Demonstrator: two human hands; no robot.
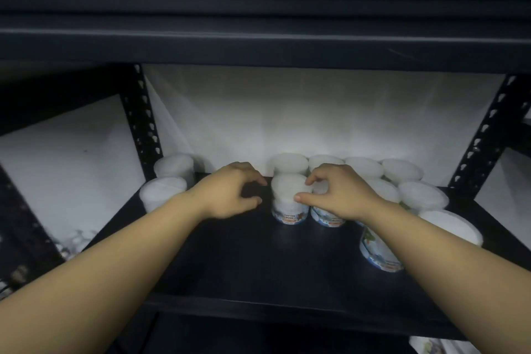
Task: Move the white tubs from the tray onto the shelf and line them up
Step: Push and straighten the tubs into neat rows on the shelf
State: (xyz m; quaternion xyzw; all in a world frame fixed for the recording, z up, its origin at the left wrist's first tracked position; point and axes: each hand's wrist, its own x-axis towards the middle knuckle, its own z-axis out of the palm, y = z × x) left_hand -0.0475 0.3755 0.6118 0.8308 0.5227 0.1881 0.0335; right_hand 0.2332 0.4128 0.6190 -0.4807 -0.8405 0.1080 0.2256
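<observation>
Reaching into the middle of the frame, both hands meet over the dark shelf (230,253). The right hand (336,195) curls thumb and forefinger around the top of a white tub (288,198) standing upright at the centre, gripping it. The left hand (230,191) sits just left of that same tub, its fingers loosely curled and grasping nothing, a small gap showing between fingertips and tub. More white tubs (402,181) stand in rows behind and right of the right hand, and two others (166,187) stand at the shelf's left edge.
</observation>
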